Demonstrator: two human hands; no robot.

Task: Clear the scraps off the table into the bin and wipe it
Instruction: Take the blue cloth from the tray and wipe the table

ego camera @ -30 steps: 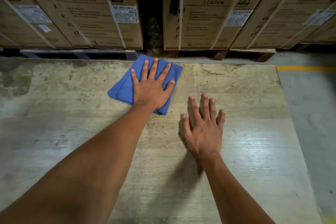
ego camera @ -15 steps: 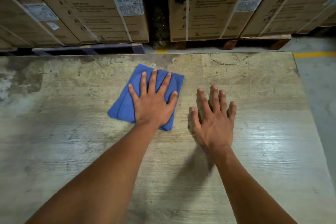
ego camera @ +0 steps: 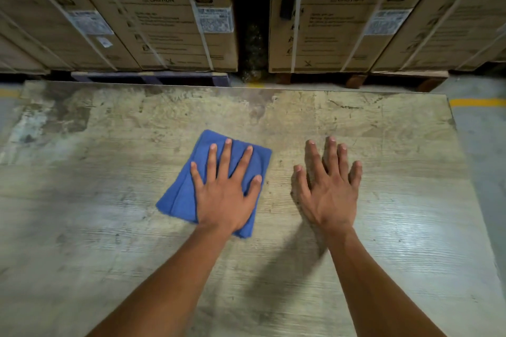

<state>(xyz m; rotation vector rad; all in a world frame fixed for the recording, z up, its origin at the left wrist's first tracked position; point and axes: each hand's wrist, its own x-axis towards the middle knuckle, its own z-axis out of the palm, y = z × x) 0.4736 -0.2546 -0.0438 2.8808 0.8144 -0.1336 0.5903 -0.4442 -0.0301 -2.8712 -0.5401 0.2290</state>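
A folded blue cloth [ego camera: 180, 194] lies on the worn wooden table [ego camera: 82, 200], near its middle. My left hand [ego camera: 224, 189] presses flat on the cloth with fingers spread and straight. My right hand [ego camera: 328, 186] lies to the right of the cloth, fingers straight, palm down on or just above the bare tabletop, holding nothing. No scraps and no bin show in this view.
Large strapped cardboard boxes [ego camera: 169, 16] on pallets [ego camera: 150, 78] stand just beyond the table's far edge. The table's right edge [ego camera: 471, 172] borders a grey floor with a yellow line [ego camera: 476, 102].
My left hand has drawn the cloth back from the far edge toward me. My right hand has moved a little to the right, still flat.
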